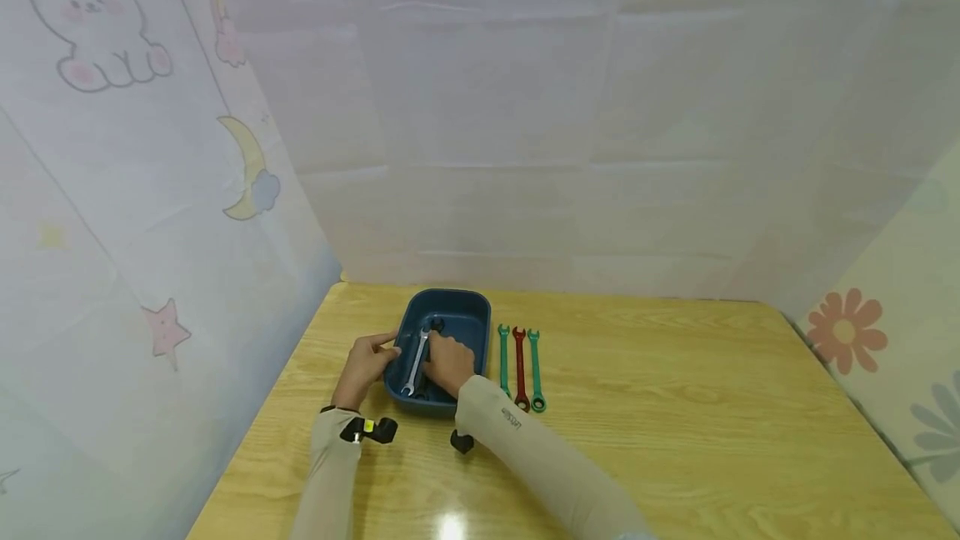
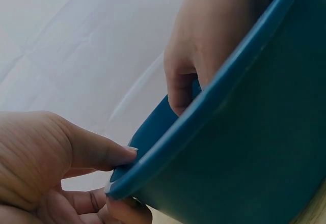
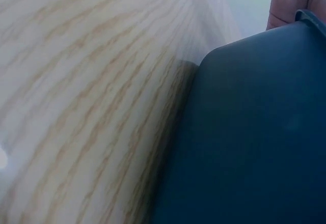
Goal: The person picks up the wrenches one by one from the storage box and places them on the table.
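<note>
A dark blue plastic bin (image 1: 438, 412) stands on the table. My left hand (image 1: 365, 365) pinches its left rim, thumb inside and fingers outside, as the left wrist view shows up close. My right hand (image 1: 450, 363) reaches down into the bin, its fingers curled at the middle of a dark combination wrench (image 1: 438, 324); the fingertips are hidden. Left of that wrench, a silver wrench (image 1: 415, 367) lies lengthwise in the bin. In the right wrist view the bin's outer wall (image 3: 244, 132) covers the right hand's fingers.
Right of the bin, a green wrench (image 1: 504, 357), a red wrench (image 1: 521, 365) and another green wrench (image 1: 536, 369) lie side by side on the wooden table (image 1: 675, 407). Pale curtains with printed figures (image 1: 487, 148) hang behind and at the sides.
</note>
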